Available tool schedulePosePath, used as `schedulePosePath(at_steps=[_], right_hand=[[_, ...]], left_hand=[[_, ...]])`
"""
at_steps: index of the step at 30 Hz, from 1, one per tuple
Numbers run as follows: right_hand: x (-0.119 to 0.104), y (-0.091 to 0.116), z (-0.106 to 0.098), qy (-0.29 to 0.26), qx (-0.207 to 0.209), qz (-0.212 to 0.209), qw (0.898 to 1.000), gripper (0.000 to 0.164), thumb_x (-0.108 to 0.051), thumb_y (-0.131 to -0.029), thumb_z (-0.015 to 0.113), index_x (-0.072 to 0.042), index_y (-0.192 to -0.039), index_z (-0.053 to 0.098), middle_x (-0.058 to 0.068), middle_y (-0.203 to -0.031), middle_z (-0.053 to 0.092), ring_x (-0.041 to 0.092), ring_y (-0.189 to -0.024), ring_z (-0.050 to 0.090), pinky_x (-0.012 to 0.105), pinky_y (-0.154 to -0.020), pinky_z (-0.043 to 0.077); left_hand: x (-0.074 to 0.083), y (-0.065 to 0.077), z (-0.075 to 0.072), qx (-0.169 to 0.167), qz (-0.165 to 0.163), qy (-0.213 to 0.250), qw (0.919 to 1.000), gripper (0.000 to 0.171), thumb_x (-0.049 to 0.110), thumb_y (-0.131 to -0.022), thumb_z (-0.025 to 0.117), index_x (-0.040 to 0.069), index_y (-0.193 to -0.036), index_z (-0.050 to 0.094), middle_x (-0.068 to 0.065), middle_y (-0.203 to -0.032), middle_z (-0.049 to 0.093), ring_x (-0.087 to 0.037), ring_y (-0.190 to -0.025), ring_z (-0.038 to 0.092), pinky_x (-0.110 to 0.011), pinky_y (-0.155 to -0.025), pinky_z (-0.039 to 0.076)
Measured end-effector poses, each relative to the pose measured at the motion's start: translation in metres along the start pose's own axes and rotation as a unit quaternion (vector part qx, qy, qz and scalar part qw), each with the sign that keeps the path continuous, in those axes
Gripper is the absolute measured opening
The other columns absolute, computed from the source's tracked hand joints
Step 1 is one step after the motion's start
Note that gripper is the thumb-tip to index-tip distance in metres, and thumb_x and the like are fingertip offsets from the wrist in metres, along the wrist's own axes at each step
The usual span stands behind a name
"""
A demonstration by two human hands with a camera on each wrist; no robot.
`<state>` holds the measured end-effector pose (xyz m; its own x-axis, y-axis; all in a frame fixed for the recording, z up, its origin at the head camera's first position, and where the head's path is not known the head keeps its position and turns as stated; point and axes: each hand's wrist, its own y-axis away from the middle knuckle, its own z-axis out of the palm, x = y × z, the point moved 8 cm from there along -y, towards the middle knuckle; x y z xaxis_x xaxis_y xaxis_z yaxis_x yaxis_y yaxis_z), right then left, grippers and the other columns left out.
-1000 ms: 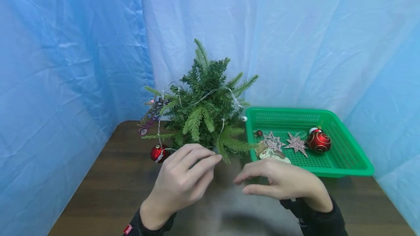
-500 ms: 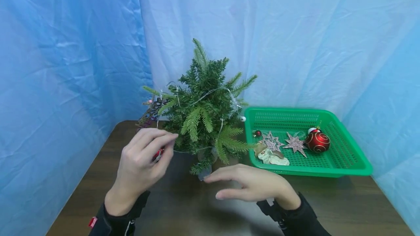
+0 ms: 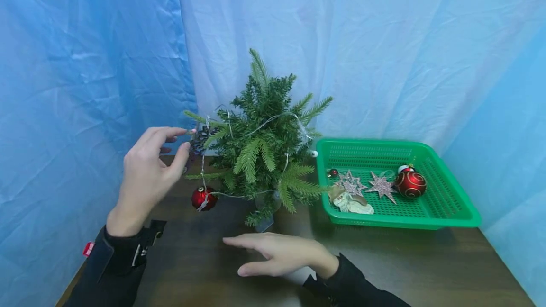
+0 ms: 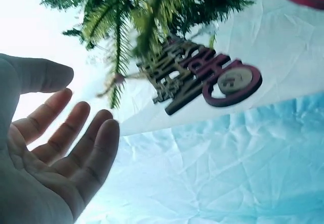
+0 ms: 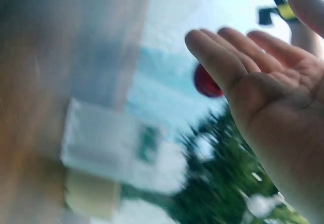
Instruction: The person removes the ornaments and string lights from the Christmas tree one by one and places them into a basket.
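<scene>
A small artificial Christmas tree [image 3: 260, 150] stands on the table, wound with a thin silvery wire garland [image 3: 273, 118]. From its left side hangs a cut-out lettering ornament [image 4: 192, 75] with a pink bead on its cord. My left hand [image 3: 149, 169] is right beside this ornament, thumb and fingers spread; the left wrist view shows nothing between them. A shiny red bauble [image 3: 204, 198] hangs lower left, below that hand. In front of the tree's base, my right hand [image 3: 281, 255] hovers over the table with fingers extended and holds nothing.
A green plastic basket [image 3: 396, 221] stands on the right of the brown table [image 3: 204, 269]. In it lie two glittery stars [image 3: 381, 186], a red swirl-patterned bauble [image 3: 410, 184], a whitish figurine ornament [image 3: 353, 203] and a small red ball [image 3: 333, 173]. Blue cloth [image 3: 362, 51] hangs behind.
My left hand has moved left and up from before the tree to the lettering ornament, its fingers spreading. My right hand has moved left, away from the basket, to before the tree's base.
</scene>
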<state>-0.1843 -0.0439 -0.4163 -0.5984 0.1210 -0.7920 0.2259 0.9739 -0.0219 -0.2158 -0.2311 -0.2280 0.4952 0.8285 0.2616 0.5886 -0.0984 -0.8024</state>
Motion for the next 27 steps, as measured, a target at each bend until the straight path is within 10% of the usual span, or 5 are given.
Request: schedulePosePath(at_steps=[9, 18, 27], right_hand=[[0.027, -0.050, 0.016, -0.205, 0.058, 0.041, 0.976, 0.058, -0.020, -0.109, 0.048, -0.012, -0.162, 0.024, 0.002, -0.163, 0.032, 0.008, -0.143, 0.037, 0.025, -0.111, 0.036], [0.033, -0.109, 0.028, -0.290, 0.116, 0.049, 0.949, 0.057, -0.020, -0.110, 0.046, -0.014, -0.162, 0.024, -0.004, -0.161, 0.035, 0.009, -0.143, 0.038, 0.019, -0.106, 0.038], [0.032, -0.160, 0.033, -0.472, 0.218, 0.037, 0.854, 0.059, -0.019, -0.109, 0.048, -0.016, -0.162, 0.022, 0.004, -0.159, 0.037, 0.018, -0.139, 0.045, 0.035, -0.102, 0.049]], left_hand=[[-0.022, -0.015, 0.020, -0.104, -0.103, 0.029, 0.9889, 0.037, 0.035, -0.100, 0.065, 0.006, -0.124, 0.067, -0.013, -0.118, 0.066, -0.030, -0.099, 0.067, -0.047, -0.083, 0.054], [-0.026, -0.027, 0.026, -0.122, -0.100, -0.001, 0.9874, 0.037, 0.037, -0.101, 0.063, 0.006, -0.120, 0.070, -0.015, -0.112, 0.070, -0.033, -0.086, 0.070, -0.051, -0.077, 0.052], [-0.025, -0.034, 0.031, -0.141, -0.079, -0.025, 0.9866, 0.034, 0.035, -0.101, 0.063, 0.007, -0.116, 0.074, -0.010, -0.083, 0.072, -0.018, -0.045, 0.044, -0.034, -0.048, 0.031]])
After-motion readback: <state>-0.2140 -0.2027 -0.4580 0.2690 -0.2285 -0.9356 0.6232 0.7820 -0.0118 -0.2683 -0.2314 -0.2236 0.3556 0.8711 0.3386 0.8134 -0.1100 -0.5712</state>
